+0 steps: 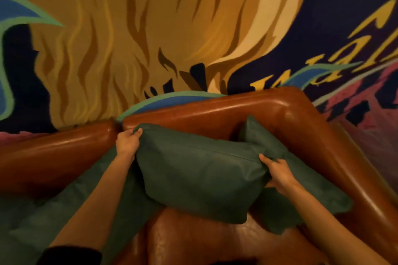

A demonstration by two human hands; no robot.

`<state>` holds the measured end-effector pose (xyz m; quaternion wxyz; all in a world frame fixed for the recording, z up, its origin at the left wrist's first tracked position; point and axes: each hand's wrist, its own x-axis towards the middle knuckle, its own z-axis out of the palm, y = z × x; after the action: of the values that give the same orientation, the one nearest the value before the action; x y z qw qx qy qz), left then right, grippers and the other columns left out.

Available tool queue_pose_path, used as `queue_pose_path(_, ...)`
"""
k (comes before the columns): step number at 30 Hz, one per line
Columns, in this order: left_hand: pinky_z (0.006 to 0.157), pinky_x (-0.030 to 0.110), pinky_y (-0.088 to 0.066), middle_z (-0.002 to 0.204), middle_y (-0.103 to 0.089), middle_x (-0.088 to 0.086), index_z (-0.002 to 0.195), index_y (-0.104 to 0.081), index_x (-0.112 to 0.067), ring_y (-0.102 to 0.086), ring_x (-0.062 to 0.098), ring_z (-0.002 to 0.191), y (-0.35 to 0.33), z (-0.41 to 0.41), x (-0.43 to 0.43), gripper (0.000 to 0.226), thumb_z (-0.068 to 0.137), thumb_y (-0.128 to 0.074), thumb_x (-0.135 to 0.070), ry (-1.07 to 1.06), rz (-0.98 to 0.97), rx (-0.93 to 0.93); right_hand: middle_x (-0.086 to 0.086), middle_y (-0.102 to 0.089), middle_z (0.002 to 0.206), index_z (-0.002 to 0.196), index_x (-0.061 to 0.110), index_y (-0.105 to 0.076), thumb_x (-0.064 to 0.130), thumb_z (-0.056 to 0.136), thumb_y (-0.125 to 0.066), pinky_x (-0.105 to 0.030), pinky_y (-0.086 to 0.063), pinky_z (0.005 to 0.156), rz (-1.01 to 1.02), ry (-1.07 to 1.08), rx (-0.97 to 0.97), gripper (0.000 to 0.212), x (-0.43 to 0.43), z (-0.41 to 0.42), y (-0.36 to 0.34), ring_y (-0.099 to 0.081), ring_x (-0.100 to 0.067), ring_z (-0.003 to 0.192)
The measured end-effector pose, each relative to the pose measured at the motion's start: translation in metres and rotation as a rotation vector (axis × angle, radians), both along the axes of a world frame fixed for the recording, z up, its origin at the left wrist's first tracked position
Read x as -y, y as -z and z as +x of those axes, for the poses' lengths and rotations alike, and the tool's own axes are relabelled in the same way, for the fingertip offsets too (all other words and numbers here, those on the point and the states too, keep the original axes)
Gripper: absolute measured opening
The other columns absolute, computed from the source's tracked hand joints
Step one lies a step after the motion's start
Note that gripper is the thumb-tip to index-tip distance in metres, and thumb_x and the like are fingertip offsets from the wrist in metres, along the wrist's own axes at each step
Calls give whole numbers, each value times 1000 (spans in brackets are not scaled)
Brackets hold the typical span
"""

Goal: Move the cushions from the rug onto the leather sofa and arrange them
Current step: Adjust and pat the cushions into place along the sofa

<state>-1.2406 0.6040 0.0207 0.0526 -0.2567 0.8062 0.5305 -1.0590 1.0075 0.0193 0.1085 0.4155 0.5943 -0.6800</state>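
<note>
A dark green cushion leans against the backrest of the brown leather sofa, in its right corner. My left hand grips the cushion's upper left corner. My right hand grips its right edge. A second green cushion stands behind it against the right armrest. A third green cushion lies to the left, under my left forearm, partly hidden.
A painted wall with yellow, blue and dark shapes rises right behind the sofa. The sofa's right armrest slopes down the right side. The leather seat shows below the cushions.
</note>
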Motion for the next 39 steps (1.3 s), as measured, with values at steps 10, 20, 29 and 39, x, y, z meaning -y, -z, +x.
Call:
queue_pose_path(10, 95, 41, -51, 112, -69, 14, 107, -71, -12, -64, 31, 105, 57, -43, -136, 28, 88, -65, -31, 298, -114, 153, -13, -69, 107, 112, 12, -66, 40, 86, -67, -47, -59, 64, 169, 208, 103, 38, -43, 87, 59, -65, -35, 101)
queue_pose_path(20, 96, 35, -49, 121, -66, 15, 118, -68, -7, -62, 31, 110, 96, -65, -191, 31, 88, -64, -16, 463, -222, 272, -16, -73, 103, 101, 14, -70, 33, 76, -76, -62, -55, 82, 67, 346, 205, 32, -6, 148, 178, -68, -34, 95)
queue_pose_path(29, 90, 37, -53, 114, -68, 14, 113, -70, -7, -64, 32, 103, 98, -87, -187, 26, 88, -66, -14, 492, -220, 253, -11, -72, 108, 109, 11, -68, 14, 90, -65, -54, -52, 95, 151, 405, 90, 19, -8, 106, 144, -67, -30, 103)
queue_pose_path(39, 85, 44, -53, 109, -69, 18, 108, -69, -7, -63, 26, 91, 115, -93, -193, 22, 87, -66, -9, 401, 2, 302, -11, -75, 98, 102, 5, -68, -1, 93, -55, -38, -58, 83, 44, 502, 31, 17, -15, 97, 131, -71, -23, 92)
